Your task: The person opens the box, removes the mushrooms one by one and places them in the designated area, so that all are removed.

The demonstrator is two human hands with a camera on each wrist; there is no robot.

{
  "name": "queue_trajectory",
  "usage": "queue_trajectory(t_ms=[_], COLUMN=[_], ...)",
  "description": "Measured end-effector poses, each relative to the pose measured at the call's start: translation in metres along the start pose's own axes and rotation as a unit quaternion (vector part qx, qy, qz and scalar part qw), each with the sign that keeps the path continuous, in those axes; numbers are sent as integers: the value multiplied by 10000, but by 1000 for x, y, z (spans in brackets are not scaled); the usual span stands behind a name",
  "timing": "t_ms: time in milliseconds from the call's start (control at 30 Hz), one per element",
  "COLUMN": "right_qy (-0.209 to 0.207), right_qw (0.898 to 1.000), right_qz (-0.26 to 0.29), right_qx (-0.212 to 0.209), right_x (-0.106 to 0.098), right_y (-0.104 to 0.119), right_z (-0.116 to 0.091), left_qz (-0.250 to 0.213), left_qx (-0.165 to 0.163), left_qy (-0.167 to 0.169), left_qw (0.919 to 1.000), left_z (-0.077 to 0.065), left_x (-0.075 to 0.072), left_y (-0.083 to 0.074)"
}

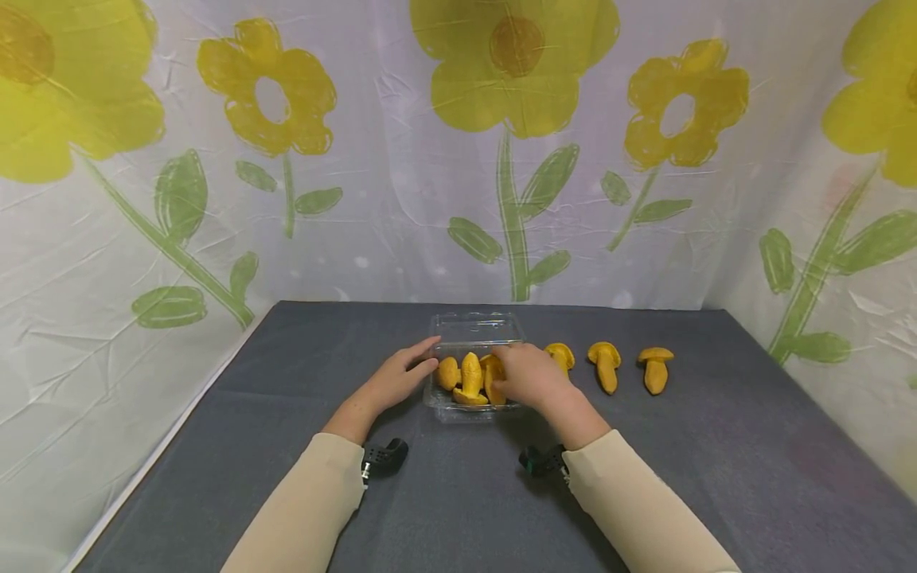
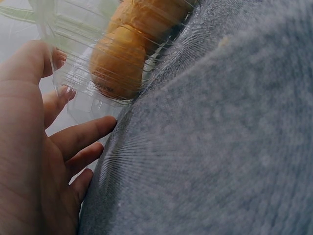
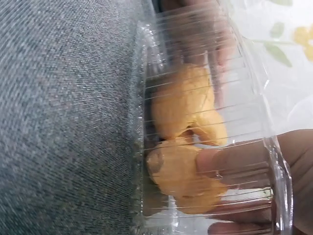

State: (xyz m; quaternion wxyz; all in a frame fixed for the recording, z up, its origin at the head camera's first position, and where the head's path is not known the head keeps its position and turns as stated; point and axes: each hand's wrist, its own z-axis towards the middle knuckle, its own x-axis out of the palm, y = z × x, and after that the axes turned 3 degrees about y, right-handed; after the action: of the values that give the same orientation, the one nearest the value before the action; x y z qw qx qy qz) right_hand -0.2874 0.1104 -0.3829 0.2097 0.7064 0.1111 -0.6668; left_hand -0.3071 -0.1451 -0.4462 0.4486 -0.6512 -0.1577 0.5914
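Note:
A clear plastic clamshell box [image 1: 438, 402] stands on the table with its lid [image 1: 476, 325] raised at the back. Inside it lie yellow mushrooms: one at the left [image 1: 448, 374], one in the middle with its cap toward the front [image 1: 470, 372], and one at the right [image 1: 494, 391]. My right hand [image 1: 533, 372] reaches over the right side and pinches the right-hand mushroom, thumb against it in the right wrist view. My left hand [image 1: 392, 383] is at the box's left side, fingers spread, fingertips right at the clear wall in the left wrist view.
Three more yellow mushrooms stand in a row right of the box: one partly behind my right hand [image 1: 561, 355], one in the middle [image 1: 605, 368] and one at the far right [image 1: 655, 371]. A dark grey cloth [image 1: 286, 382] covers the table. Flower-printed sheets [image 1: 387, 199] enclose it.

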Motion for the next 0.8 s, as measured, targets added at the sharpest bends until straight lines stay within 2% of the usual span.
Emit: queue_trajectory(t_ms=[800], right_qy=[-155], right_qw=[9996], right_qz=[157], right_qx=[203], right_x=[-1], right_y=[5], right_z=[-2], left_qz=[-76], left_qx=[12], left_qy=[52], left_qw=[10000], left_z=[-1], left_x=[-1], left_y=[0])
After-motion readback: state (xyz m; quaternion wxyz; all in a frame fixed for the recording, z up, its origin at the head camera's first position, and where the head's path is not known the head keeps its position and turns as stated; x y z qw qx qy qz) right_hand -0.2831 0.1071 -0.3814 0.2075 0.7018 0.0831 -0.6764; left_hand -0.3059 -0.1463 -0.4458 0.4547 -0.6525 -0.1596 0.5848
